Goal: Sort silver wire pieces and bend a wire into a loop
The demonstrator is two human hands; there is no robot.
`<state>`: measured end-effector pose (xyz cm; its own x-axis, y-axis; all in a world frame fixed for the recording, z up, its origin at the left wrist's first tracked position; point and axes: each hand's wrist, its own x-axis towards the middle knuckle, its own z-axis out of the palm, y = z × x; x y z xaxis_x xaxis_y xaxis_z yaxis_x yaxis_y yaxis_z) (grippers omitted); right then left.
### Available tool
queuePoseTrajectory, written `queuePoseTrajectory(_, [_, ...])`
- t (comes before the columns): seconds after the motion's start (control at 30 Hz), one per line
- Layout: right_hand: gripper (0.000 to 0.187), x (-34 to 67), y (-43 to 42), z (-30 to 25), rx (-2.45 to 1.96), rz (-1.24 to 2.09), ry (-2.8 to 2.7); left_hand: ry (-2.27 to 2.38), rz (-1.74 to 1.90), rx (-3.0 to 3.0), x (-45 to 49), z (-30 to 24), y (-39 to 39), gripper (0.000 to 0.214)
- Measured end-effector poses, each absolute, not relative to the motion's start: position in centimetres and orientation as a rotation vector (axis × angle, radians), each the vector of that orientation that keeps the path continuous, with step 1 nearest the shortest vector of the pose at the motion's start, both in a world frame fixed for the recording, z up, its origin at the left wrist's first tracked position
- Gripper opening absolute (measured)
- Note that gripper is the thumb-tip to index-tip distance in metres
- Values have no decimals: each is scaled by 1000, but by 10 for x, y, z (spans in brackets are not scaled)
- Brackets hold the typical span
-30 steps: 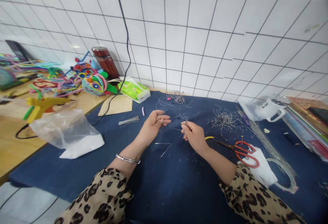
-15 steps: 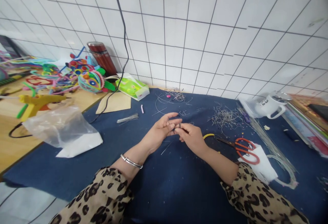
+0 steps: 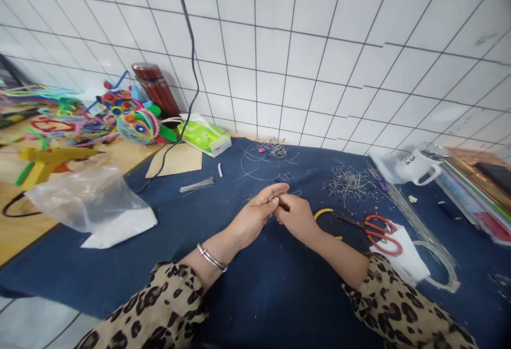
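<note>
My left hand [image 3: 257, 212] and my right hand [image 3: 295, 215] meet over the middle of the dark blue cloth [image 3: 271, 296]. The left fingers point away to the right and are pressed together, the thumb bent toward the right fingertips. On the right, thumb and forefinger pinch against the left hand. Whatever lies between the fingers is too small and too hidden to name. Close by my right wrist are a yellow-handled tool [image 3: 323, 212], partly covered, and scissors with orange handles [image 3: 384, 232]. Beyond the hands lie loose bits of thin wire [image 3: 285, 177].
Tangled wire [image 3: 351, 183] and long straight wires [image 3: 419, 221] lie right, near a white mug [image 3: 423, 168]. Left are a wire bundle [image 3: 197, 184], a plastic bag [image 3: 96, 205], a yellow glue gun [image 3: 51, 160] and a green tissue pack [image 3: 205, 135]. A black cable [image 3: 194, 56] hangs down.
The left fingers, spread a little before, have closed together, and both hands have drawn tighter against each other. The thin straight wire seen below the hands no longer shows. The view has shifted slightly.
</note>
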<state>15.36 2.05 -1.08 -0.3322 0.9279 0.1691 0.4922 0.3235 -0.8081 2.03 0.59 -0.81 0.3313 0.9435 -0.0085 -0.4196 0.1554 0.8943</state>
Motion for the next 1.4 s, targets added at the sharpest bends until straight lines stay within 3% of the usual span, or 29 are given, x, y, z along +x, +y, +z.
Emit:
queuePoseTrajectory(0.3, [10, 165, 29, -3, -1277, 1202, -1735, 680, 857, 1236, 0, -9, 20, 52])
queuePoseTrajectory(0.77, [12, 171, 32, -1, -1245, 1097, -1930, 1059, 870, 1605, 19, -25, 16, 30])
queuePoseTrajectory(1.1, [7, 170, 31, -1, -1248, 981, -1959, 1069, 887, 1713, 22, -30, 17, 20])
queuePoseTrajectory(1.4, [12, 174, 31, 10, -1194, 1238, -1957, 992, 877, 1696, 22, -33, 17, 21])
